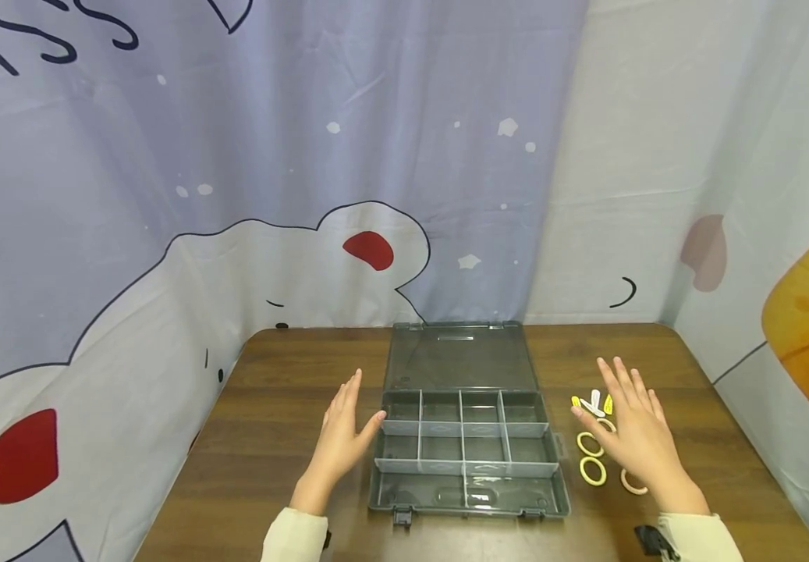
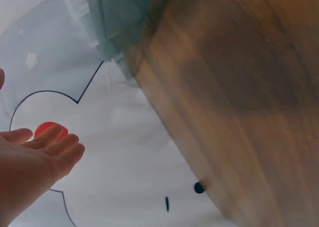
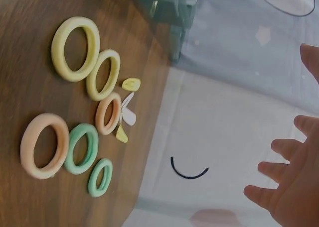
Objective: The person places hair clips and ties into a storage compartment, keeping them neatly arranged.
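A translucent grey compartment box [image 1: 439, 488] lies on the table with its lid [image 1: 456, 359] folded back. My left hand [image 1: 337, 441] hovers beside the box's left side, fingers straight and thumb apart, holding nothing. On the right, my right hand [image 1: 639, 437] is held with spread fingers above several hair ties and hair clips, gripping none. In the right wrist view the hair ties show as yellow [image 3: 60, 62], peach [image 3: 27, 150] and green [image 3: 72, 162] rings. Beside them lie yellow hair clips [image 3: 131, 84] and white hair clips [image 3: 129, 116]. In the head view the right hand hides the green rings.
The brown wooden table [image 1: 292, 390] backs onto a printed curtain [image 1: 271, 273], which also runs along its left and right sides. Dividers [image 1: 439, 428] split the box into several compartments. Latches [image 1: 402, 515] stick out at the box's front edge.
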